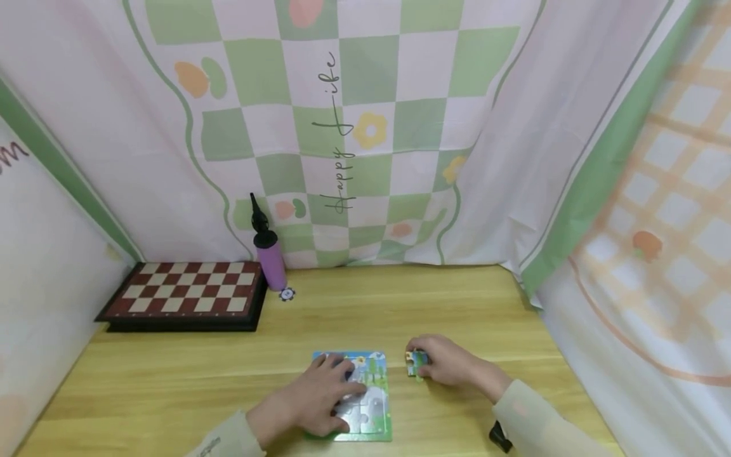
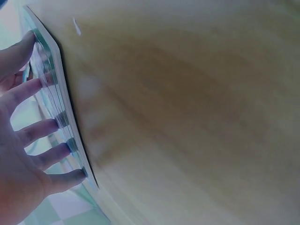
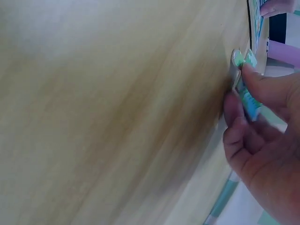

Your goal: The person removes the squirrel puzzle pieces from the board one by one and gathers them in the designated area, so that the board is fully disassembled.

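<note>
A jigsaw puzzle (image 1: pixel 377 384) in a flat tray, with a picture of green grass and blue sky, lies near the front of the table. My left hand (image 1: pixel 320 395) rests over its left part with the fingers spread. In the left wrist view, the fingertips (image 2: pixel 70 144) touch the puzzle's surface. To the right of the tray, my right hand (image 1: pixel 448 363) pinches a green and blue puzzle piece (image 1: pixel 414 362) between thumb and fingers. The right wrist view shows the piece (image 3: pixel 251 101) just over the tabletop; whether a second one is with it, I cannot tell.
A folded chessboard box (image 1: pixel 191 293) lies at the back left. Beside it stand a purple hand pump (image 1: pixel 271 263) with a black nozzle and a small round token (image 1: pixel 287 294). A black object (image 1: pixel 500 437) lies by the right sleeve. Patterned curtains (image 1: pixel 365 158) hang behind the table.
</note>
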